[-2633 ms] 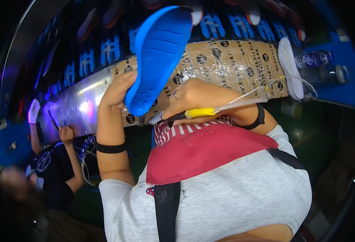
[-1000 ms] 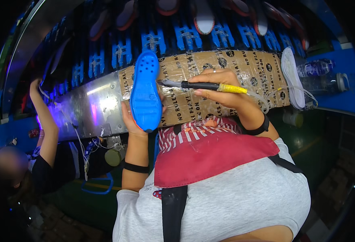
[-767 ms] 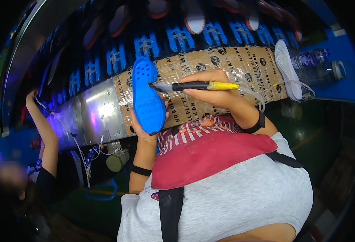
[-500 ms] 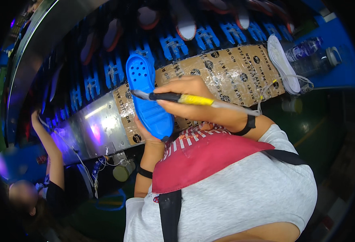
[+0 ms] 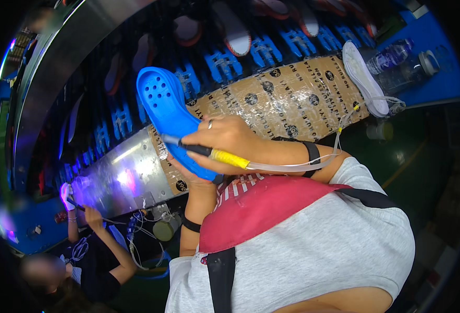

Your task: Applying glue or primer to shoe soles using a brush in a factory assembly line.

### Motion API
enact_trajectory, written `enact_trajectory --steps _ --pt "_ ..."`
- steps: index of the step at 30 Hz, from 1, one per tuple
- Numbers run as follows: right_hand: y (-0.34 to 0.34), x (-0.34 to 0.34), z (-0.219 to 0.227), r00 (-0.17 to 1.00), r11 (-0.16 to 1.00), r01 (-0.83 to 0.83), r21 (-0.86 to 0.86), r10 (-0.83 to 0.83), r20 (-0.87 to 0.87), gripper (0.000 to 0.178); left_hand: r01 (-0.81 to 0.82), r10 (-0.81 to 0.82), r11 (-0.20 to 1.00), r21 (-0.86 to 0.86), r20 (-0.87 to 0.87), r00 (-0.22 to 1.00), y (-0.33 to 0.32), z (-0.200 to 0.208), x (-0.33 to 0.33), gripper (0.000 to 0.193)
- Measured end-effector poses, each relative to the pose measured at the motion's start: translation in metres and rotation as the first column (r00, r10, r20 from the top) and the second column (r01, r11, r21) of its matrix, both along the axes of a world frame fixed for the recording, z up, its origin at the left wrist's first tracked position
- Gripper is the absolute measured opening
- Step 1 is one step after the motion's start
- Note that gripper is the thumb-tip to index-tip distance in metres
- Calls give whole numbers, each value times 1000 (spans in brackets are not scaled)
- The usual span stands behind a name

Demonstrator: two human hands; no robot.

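A blue shoe sole (image 5: 175, 119), with small round holes at its far end, lies tilted over the edge of the cardboard-covered ledge. My left hand (image 5: 192, 176) grips it from beneath at its near end; most of those fingers are hidden under it. In my right hand (image 5: 227, 136) is a brush (image 5: 230, 159) with a dark handle, yellow wrapping and a clear tube trailing from its rear. The fingers are closed around the handle. The blurred brush tip is at the middle of the sole, where the hand hides part of its surface.
A conveyor with blue holders (image 5: 223, 65) and several white soles (image 5: 238, 40) runs along the far side. To the right, a white sole (image 5: 363, 78) leans near plastic bottles (image 5: 392, 56). On the left a co-worker's hand (image 5: 92, 218) works beside the metal ledge (image 5: 136, 167).
The sole's far end has swung left. My right hand and the brush have shifted toward the sole's near end. The co-worker's arms have moved, with a white item now in one hand.
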State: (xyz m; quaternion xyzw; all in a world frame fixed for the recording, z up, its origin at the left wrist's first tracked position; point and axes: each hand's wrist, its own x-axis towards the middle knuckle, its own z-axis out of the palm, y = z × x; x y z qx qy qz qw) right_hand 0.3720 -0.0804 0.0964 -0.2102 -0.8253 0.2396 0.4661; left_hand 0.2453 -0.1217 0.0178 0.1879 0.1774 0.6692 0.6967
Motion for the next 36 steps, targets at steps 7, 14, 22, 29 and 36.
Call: enact_trajectory --steps 7,14,22,29,36 --pt "-7 -2 -6 981 992 -114 49 105 162 27 -28 12 997 74 207 978 7 -8 5 82" --pt "-10 4 -6 996 945 -84 -315 71 -53 20 -172 172 985 23 25 985 13 16 -3 78" --pt "-10 14 -1 933 861 -354 -365 299 -198 24 -141 131 989 44 179 975 12 30 -31 78" --pt "-15 16 -3 910 795 -404 -453 399 -111 30 -120 90 983 142 198 976 18 33 -45 77" --pt "-14 22 -10 961 809 -269 -523 258 -97 30 -183 172 973 142 87 981 13 43 -56 82"
